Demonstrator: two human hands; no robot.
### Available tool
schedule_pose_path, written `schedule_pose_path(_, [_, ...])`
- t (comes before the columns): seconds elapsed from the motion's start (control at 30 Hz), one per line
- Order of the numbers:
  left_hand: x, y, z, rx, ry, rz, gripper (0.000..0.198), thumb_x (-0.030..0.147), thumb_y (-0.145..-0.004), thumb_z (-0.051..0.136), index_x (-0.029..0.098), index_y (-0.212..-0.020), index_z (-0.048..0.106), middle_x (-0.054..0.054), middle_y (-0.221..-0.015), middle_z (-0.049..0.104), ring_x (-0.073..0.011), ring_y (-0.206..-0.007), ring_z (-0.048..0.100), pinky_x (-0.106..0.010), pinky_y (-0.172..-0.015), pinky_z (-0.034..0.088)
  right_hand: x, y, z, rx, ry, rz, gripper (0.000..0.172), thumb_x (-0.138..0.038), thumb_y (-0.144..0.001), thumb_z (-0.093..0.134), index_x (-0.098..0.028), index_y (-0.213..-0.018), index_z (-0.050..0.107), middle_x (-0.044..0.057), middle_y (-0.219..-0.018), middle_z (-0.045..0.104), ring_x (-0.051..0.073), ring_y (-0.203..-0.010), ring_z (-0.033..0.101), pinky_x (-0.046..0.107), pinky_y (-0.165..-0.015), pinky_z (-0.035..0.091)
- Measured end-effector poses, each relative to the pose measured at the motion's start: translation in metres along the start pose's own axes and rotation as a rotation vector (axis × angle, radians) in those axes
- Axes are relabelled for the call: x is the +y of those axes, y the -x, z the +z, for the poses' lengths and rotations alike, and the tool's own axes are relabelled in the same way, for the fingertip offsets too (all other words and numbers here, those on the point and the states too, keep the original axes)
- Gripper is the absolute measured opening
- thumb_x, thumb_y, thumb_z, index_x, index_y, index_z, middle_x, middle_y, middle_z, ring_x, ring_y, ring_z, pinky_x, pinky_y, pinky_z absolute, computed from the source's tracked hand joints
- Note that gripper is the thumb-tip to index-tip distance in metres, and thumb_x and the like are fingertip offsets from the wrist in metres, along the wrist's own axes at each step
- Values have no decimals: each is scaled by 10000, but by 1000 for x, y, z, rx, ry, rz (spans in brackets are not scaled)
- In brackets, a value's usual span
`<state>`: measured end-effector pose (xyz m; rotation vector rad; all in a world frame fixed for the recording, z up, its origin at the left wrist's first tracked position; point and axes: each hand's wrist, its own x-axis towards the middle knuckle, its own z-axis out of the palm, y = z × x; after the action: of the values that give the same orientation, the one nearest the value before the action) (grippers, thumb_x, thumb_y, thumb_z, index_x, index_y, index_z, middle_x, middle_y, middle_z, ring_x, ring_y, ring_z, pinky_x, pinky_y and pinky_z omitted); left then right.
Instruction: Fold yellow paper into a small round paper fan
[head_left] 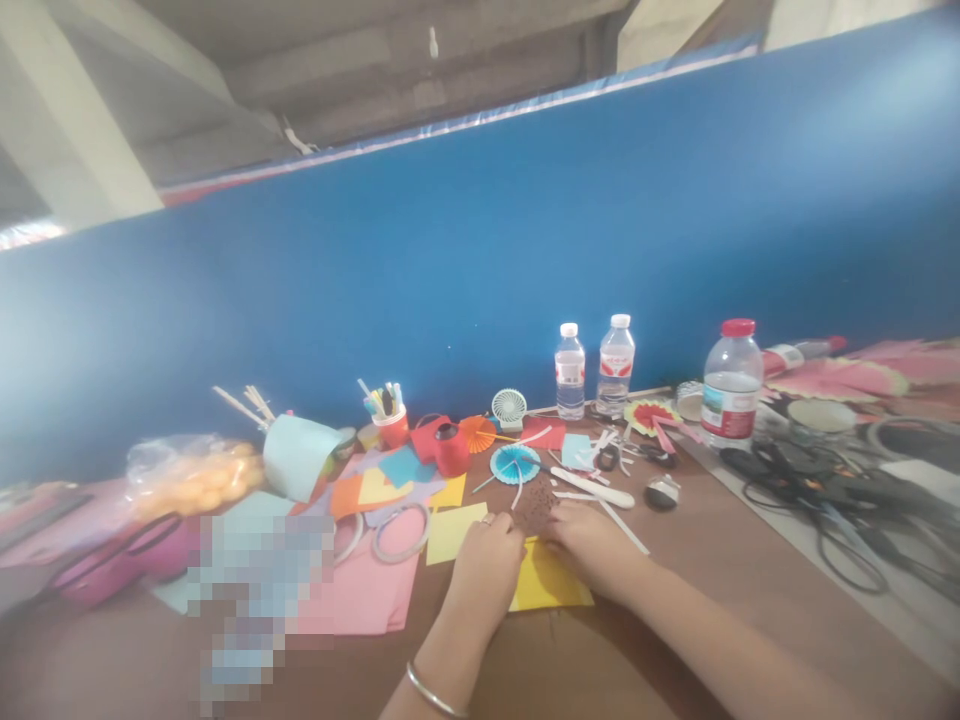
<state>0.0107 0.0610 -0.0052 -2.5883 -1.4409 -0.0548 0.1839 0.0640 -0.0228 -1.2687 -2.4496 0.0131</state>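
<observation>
My left hand (484, 565) and my right hand (592, 545) rest close together on the brown table (720, 560), over a yellow paper sheet (546, 583). Between their fingertips sits a small brown pleated paper piece (533, 506), and both hands pinch its lower edge with curled fingers. A ring shows on a left finger and a metal bangle (433, 692) on the left wrist. Just beyond the hands lie a blue paper fan (514, 463) and a white stick-like tool (592, 489).
Coloured paper sheets (375, 590), tape rings (401, 530), a red cup of pens (391, 425), a small white fan (509, 408) and three water bottles (731, 385) crowd the table. Dark cables (832, 500) lie at right. A blue partition (480, 260) stands behind.
</observation>
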Motion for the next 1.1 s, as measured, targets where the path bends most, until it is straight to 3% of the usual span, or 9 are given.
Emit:
schedule_pose_path(0.23, [5, -2, -1, -95, -18, -63, 173, 198, -797, 423, 182, -843, 589, -55, -830, 564, -219, -799, 543, -347, -679, 382, 0, -1, 1, -70, -23, 33, 99, -156, -765, 497, -168, -734, 590, 42, -798, 574, 185, -791, 515, 272, -678, 365])
schedule_pose_path(0.8, [6, 3, -3, -25, 69, -86, 129, 205, -763, 493, 183, -881, 539, -42, -883, 540, -202, -793, 524, -324, -690, 394, 2, -3, 5, -42, -29, 28, 68, -119, -751, 491, -159, -746, 547, 37, -782, 557, 176, -737, 507, 274, -635, 360])
schedule_pose_path(1.1, [0, 2, -4, -20, 180, -53, 176, 197, -813, 406, 197, -818, 582, -27, -842, 545, -168, -796, 502, -286, -698, 362, 1, -2, 1, -48, -156, 59, 134, -123, -781, 440, -168, -763, 565, 35, -791, 558, 168, -754, 505, 270, -658, 370])
